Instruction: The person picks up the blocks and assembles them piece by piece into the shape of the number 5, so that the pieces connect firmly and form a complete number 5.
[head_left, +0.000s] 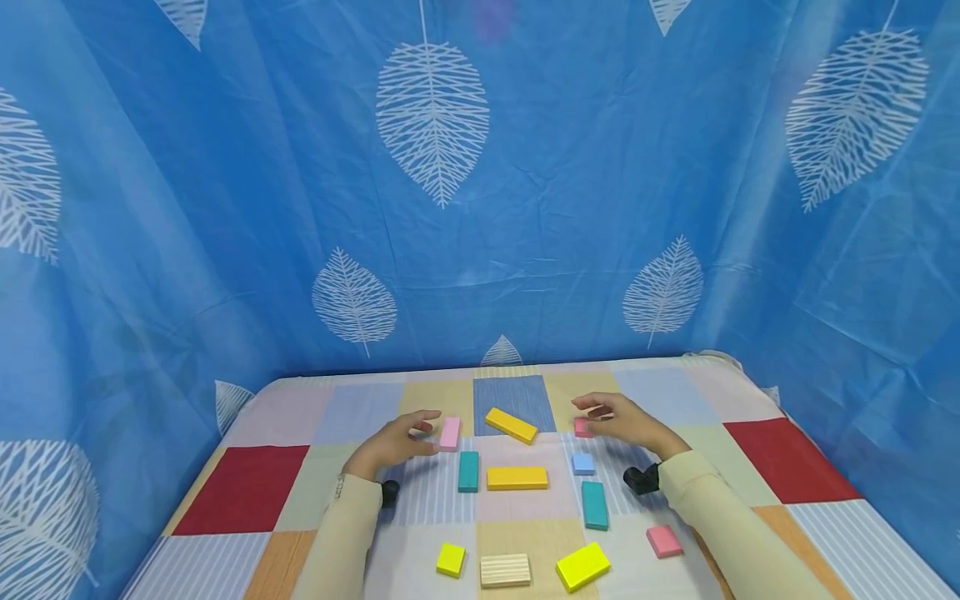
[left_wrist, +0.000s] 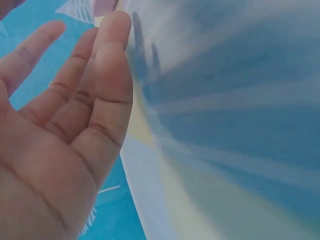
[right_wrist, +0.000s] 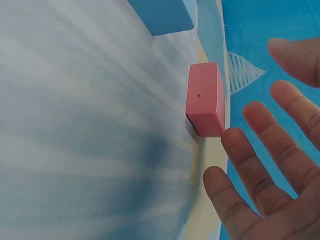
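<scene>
My left hand (head_left: 397, 439) is just left of a light pink block (head_left: 450, 434), fingers spread and loosely bent. In the left wrist view the palm of that hand (left_wrist: 65, 130) holds nothing, and a bit of pink shows at the top. Over on the right, my right hand (head_left: 621, 419) hovers beside a small red-pink block (head_left: 582, 427). The right wrist view shows this block (right_wrist: 204, 97) on the cloth, with relaxed fingertips close by and not wrapped round it. A light blue block (head_left: 582, 464) lies nearer to me than the red-pink one.
Between the hands lie two orange-yellow blocks (head_left: 517, 477) and two teal blocks (head_left: 468, 472). Closer to me are yellow blocks (head_left: 582, 567), a ridged wooden block (head_left: 505, 571) and another red-pink block (head_left: 664, 541). A patchwork cloth (head_left: 247, 487) covers the table; blue leaf-print curtains (head_left: 525, 208) surround it.
</scene>
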